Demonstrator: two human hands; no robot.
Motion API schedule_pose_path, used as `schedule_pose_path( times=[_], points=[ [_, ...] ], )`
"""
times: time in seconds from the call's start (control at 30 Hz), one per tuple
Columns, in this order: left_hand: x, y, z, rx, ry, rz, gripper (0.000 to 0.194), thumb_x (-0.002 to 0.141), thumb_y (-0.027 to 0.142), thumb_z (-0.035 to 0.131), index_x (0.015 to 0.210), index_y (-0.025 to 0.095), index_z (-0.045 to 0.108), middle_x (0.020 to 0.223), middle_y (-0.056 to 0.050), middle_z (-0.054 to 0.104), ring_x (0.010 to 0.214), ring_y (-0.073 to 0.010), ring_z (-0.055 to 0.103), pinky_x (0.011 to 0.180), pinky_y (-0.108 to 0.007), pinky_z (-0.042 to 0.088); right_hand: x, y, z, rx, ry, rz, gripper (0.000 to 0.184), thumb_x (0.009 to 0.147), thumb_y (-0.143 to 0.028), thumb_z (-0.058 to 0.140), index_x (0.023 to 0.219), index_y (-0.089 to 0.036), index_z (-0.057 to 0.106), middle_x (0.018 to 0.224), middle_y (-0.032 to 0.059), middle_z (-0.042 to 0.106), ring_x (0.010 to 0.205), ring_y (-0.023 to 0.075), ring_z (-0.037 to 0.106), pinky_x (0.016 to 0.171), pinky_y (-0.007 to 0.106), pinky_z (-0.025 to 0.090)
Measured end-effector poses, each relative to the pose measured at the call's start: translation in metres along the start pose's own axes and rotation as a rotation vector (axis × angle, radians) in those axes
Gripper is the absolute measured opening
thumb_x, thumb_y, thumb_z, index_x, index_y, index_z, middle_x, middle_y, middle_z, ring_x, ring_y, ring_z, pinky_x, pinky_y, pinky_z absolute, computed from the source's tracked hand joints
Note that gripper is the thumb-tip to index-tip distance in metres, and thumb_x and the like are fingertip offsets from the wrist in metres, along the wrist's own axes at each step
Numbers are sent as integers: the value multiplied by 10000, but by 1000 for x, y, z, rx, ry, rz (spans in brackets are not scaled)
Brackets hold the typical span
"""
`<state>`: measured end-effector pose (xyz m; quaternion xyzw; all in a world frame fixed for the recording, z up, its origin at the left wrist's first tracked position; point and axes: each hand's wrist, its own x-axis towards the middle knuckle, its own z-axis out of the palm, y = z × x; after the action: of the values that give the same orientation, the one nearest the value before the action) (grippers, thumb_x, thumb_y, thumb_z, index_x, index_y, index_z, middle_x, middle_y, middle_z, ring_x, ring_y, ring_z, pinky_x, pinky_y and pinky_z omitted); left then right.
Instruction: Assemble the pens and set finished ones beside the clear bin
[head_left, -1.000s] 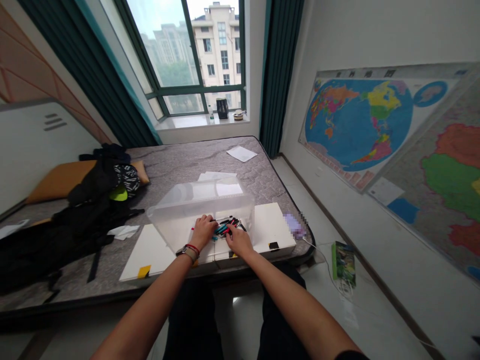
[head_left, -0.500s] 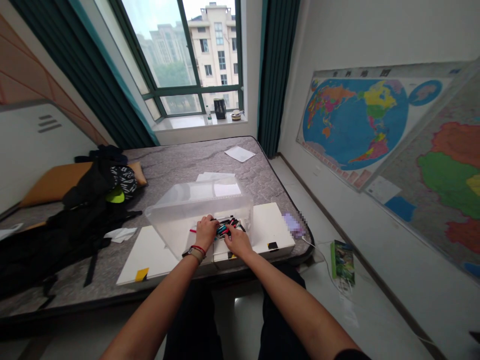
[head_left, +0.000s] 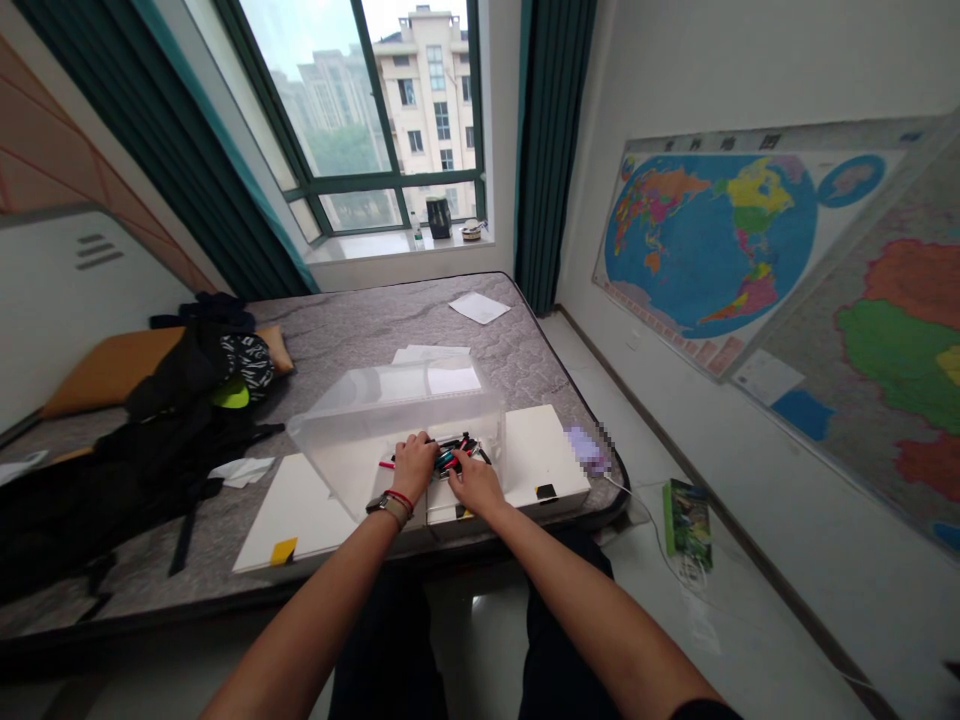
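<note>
Daylight pours through the green-framed window (head_left: 352, 175) at the back, dark green curtains (head_left: 553, 150) on either side, a world map (head_left: 712, 240) up on the right-hand wall. Down to the bed (head_left: 360, 315), and all the action is at its near edge! Flat white boxes (head_left: 300, 505) run along that edge, and a clear plastic bin (head_left: 337, 430), apparently on its side, sits on top of them. At the bin's near side we have the pens (head_left: 448, 462), a jumbled pile of black, red and teal, right between the two hands. Left hand (head_left: 415, 465), with bands at the wrist, comes in from the left, its fingers curled down at the pile; whether they pinch a pen, you cannot tell. A red pen (head_left: 386, 464) pokes out just beside it. Over on the other side, the right hand (head_left: 476, 484) has its fingers bent in against the pile, and their grip is too small to make out. Loose papers (head_left: 480, 307) lie near the bed's far right corner, dark clothing (head_left: 172, 430) is heaped along the left, and a blurred purple item (head_left: 587, 450) sits by the near right corner.
</note>
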<state>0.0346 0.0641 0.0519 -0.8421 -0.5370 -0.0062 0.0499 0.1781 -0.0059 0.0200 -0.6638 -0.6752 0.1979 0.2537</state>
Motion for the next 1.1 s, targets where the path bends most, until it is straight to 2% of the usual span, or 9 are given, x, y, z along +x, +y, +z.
schedule_pose_path(
  times=[0.27,0.37,0.43,0.6,0.7,0.8,0.93,1.03,1.1],
  points=[
    [-1,-3,-6,28,-23,61,290,935,216,427,949,183,714,1085,-145,589,1028,-282,519,825,-412,394,1,0,1,12,0,8,452,921,-345,502,1357,-223,510,1034,107,725,917,237,684,816,308,469],
    [-1,-9,-14,-43,-6,50,275,928,241,451,957,190,719,1082,-134,603,1019,-264,540,819,-380,411,1,2,4,26,22,-5,449,922,-352,499,1351,-223,514,1013,104,726,901,240,683,803,309,468],
    [-3,-15,-19,-133,51,5,264,916,274,475,959,197,724,1058,-118,616,991,-244,563,806,-347,423,1,3,5,41,36,-12,459,919,-353,506,1362,-235,503,992,93,727,878,238,682,789,305,466],
    [-21,-25,-19,-595,225,-143,226,821,358,587,853,187,732,891,-60,655,740,-165,607,717,-282,455,0,7,7,155,78,-33,527,904,-338,550,1407,-223,444,847,49,712,753,205,654,724,273,450],
    [-38,-23,-9,-982,248,-263,274,758,420,658,813,163,736,802,-54,685,712,-165,614,689,-273,472,0,10,8,257,107,-102,312,915,-300,529,1205,-205,598,744,21,670,688,180,617,690,256,438],
    [-55,-15,3,-1315,280,-414,384,684,488,729,847,141,746,808,-62,703,741,-171,620,687,-275,487,2,5,5,352,150,-168,192,915,-242,504,1030,-191,650,697,7,634,649,163,586,682,254,442],
    [-72,1,8,-1648,256,-599,534,552,520,815,897,120,740,829,-59,694,676,-133,595,646,-267,494,-2,-16,-5,421,205,-327,212,864,-187,555,1059,-172,640,853,47,658,735,169,599,748,279,474],
    [-81,13,-2,-1767,252,-672,580,510,514,837,913,111,730,810,-56,677,655,-115,584,637,-259,490,-9,-34,-10,427,233,-433,285,836,-150,581,1117,-173,617,999,81,638,852,183,604,816,302,486],
    [-85,19,-13,-1821,240,-664,574,497,503,843,892,105,724,788,-57,667,654,-116,584,629,-256,487,-13,-42,-13,424,240,-468,276,833,-118,570,1098,-176,622,1015,83,627,901,187,602,840,308,488]
  ],
)
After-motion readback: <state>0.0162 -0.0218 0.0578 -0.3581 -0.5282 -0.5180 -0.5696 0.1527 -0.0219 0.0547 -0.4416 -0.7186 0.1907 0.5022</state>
